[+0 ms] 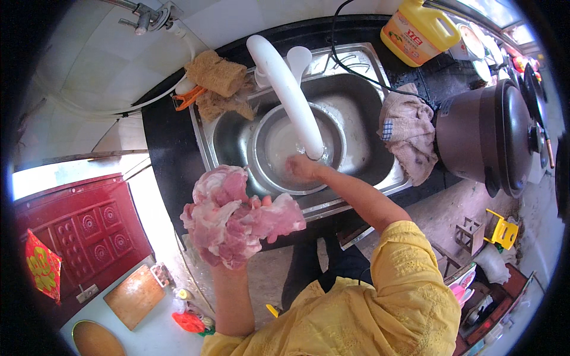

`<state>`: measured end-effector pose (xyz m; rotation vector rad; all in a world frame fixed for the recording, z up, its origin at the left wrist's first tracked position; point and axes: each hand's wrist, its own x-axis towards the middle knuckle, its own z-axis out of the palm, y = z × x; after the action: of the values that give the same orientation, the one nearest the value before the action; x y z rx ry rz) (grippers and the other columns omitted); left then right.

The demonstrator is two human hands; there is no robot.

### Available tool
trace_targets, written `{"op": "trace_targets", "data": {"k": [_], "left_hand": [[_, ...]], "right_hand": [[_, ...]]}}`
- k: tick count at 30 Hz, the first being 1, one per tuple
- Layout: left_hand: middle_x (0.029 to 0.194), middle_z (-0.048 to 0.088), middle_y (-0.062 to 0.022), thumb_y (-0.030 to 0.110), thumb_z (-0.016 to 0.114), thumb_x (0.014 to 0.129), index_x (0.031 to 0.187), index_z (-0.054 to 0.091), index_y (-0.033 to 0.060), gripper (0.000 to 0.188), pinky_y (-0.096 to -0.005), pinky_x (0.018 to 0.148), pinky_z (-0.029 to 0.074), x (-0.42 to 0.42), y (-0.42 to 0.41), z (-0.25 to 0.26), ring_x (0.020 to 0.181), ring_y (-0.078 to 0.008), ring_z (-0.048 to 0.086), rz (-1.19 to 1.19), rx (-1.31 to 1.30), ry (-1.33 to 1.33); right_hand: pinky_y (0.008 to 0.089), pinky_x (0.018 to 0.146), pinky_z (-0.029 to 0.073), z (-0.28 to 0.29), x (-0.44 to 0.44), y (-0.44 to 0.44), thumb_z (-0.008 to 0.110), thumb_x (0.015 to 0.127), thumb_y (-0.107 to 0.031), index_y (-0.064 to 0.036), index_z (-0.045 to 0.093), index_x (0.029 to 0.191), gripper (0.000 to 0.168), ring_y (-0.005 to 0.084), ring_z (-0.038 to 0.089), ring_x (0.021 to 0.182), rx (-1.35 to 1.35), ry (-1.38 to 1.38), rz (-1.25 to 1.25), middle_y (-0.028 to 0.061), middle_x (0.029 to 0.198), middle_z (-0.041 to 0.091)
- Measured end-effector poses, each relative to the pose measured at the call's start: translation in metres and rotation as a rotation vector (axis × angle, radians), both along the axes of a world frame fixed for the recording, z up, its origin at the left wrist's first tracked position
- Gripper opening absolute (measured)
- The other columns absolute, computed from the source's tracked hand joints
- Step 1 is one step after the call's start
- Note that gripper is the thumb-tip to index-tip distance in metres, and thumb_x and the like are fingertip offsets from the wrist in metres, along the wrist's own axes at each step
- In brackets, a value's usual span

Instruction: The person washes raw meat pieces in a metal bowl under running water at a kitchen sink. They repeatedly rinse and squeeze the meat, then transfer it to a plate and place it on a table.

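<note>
A large piece of raw meat [236,218], pink with whitish fat, rests on my left hand [262,202], raised at the near left of the sink. Only some fingertips show past the meat; the rest of that hand is hidden. Below the spout of the white faucet [287,89], my right hand [303,168] reaches into a round metal basin [266,178]. Cloudy water lies in the basin, which stands inside the stainless steel sink [363,133]. The fingers of my right hand are blurred, and whether they grip anything is unclear.
Left of the faucet lie loofah sponges [216,73] and an orange-handled tool [190,97]. A yellow detergent jug [414,33] stands at the back right. A cloth [407,129] and a lidded pot [476,133] flank the sink's right. Cutting boards [135,297] occupy a table at lower left.
</note>
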<state>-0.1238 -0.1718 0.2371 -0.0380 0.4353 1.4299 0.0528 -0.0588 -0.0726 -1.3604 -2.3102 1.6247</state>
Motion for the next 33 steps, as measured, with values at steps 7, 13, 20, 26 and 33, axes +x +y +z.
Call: {"op": "trace_targets", "data": {"k": [7, 13, 20, 26, 33], "left_hand": [[0.119, 0.054, -0.0285, 0.061, 0.043, 0.087, 0.131, 0.044, 0.0037, 0.072, -0.0598, 0.110, 0.018, 0.000, -0.006, -0.004, 0.116, -0.0441, 0.047, 0.011, -0.009, -0.014], [0.120, 0.054, -0.0275, 0.061, 0.044, 0.087, 0.131, 0.044, 0.0041, 0.072, -0.0604, 0.108, 0.020, 0.000, -0.009, -0.004, 0.114, -0.0450, 0.048, 0.030, -0.028, -0.015], [0.120, 0.054, -0.0263, 0.061, 0.044, 0.086, 0.132, 0.044, 0.0046, 0.072, -0.0612, 0.107, 0.023, 0.002, -0.014, 0.005, 0.112, -0.0460, 0.049, 0.061, -0.036, -0.037], [0.120, 0.054, -0.0253, 0.061, 0.045, 0.086, 0.132, 0.043, 0.0050, 0.072, -0.0618, 0.106, 0.025, 0.007, -0.014, 0.017, 0.111, -0.0469, 0.050, 0.087, -0.045, -0.055], [0.121, 0.054, -0.0220, 0.059, 0.045, 0.086, 0.132, 0.044, 0.0069, 0.070, -0.0623, 0.104, 0.028, 0.009, -0.013, 0.027, 0.111, -0.0448, 0.052, 0.023, 0.026, -0.018]], "right_hand": [[0.0445, 0.084, 0.046, -0.021, -0.051, 0.029, 0.048, 0.082, -0.008, -0.005, 0.061, 0.098, 0.021, 0.0378, 0.059, 0.093, 0.204, 0.344, -0.445, 0.0218, 0.093, 0.062], [0.0481, 0.079, 0.047, -0.027, -0.068, -0.004, 0.052, 0.083, -0.017, 0.001, 0.061, 0.084, 0.020, 0.0401, 0.060, 0.091, 0.160, -0.012, 0.193, 0.0229, 0.084, 0.062], [0.0289, 0.047, 0.042, 0.065, 0.027, -0.002, 0.053, 0.084, -0.013, -0.005, 0.061, 0.082, 0.011, 0.0140, 0.052, 0.053, -0.690, 0.178, 0.129, 0.0047, 0.064, 0.053], [0.0314, 0.048, 0.046, 0.031, 0.125, 0.034, 0.057, 0.089, -0.021, -0.001, 0.059, 0.091, 0.020, 0.0165, 0.056, 0.055, 0.147, -0.143, -0.606, 0.0079, 0.071, 0.060], [0.0345, 0.044, 0.048, 0.015, 0.123, 0.034, 0.071, 0.079, -0.030, 0.005, 0.059, 0.090, 0.038, 0.0208, 0.060, 0.058, -0.030, -0.288, -0.689, 0.0156, 0.072, 0.062]]}}
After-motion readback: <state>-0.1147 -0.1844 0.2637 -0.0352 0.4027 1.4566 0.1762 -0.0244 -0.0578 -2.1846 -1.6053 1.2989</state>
